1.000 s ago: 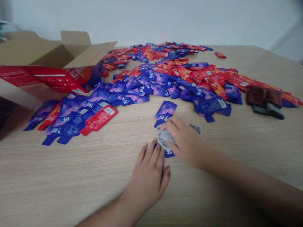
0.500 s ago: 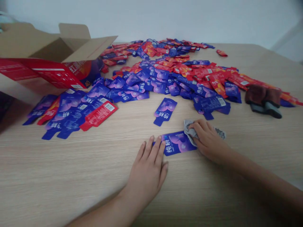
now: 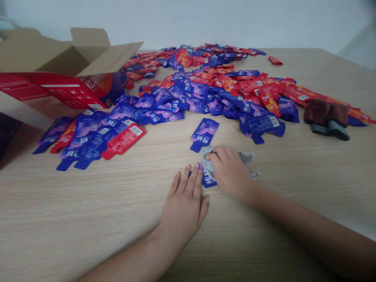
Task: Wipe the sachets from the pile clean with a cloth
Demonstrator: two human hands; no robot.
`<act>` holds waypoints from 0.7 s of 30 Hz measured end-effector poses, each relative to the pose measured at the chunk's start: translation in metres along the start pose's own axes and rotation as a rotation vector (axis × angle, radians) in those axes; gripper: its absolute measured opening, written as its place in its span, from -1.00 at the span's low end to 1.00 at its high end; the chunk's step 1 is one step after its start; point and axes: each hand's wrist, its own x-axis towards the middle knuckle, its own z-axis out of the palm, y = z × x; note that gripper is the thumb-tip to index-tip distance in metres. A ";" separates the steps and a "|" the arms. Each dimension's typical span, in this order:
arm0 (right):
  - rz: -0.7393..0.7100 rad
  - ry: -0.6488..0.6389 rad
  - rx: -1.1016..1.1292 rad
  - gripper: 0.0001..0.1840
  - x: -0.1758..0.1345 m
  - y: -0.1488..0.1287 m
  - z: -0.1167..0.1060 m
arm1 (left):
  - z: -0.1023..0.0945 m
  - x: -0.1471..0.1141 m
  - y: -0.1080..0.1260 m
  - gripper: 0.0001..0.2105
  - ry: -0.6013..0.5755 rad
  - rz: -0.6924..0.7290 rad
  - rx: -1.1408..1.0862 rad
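Flat on the wooden table lies a blue and purple printed sachet (image 3: 209,180), mostly covered by my hands. The fingertips of my left hand (image 3: 183,196) rest on its left end, fingers stretched out. My right hand (image 3: 232,170) is closed around a crumpled grey cloth (image 3: 207,158) and presses it on the sachet, close to the left fingers. Parts of the cloth stick out to the right, past the knuckles. Just beyond the hands lies another blue sachet (image 3: 205,134), apart from the pile.
A large heap of blue and red sachets (image 3: 190,94) spreads across the back. An overlapping row of sachets (image 3: 88,137) lies at left, before an open cardboard box (image 3: 73,88). Brown and grey folded fabric items (image 3: 327,117) lie at right. A dark object (image 3: 7,135) shows at the left edge.
My right hand has slid left with the grey cloth along the sachet, covering most of it. My left hand stays on the sachet's left end.
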 end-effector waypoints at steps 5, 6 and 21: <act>0.102 0.022 -0.046 -0.63 -0.025 0.036 -0.003 | 0.000 0.000 0.000 -0.44 -0.022 -0.008 -0.023; 0.113 0.021 -0.057 -0.65 -0.029 0.043 -0.004 | -0.001 0.000 0.000 -0.43 -0.027 -0.010 -0.023; -0.012 0.022 0.198 -0.50 -0.005 -0.006 -0.001 | -0.001 0.000 -0.001 -0.47 -0.026 0.012 -0.014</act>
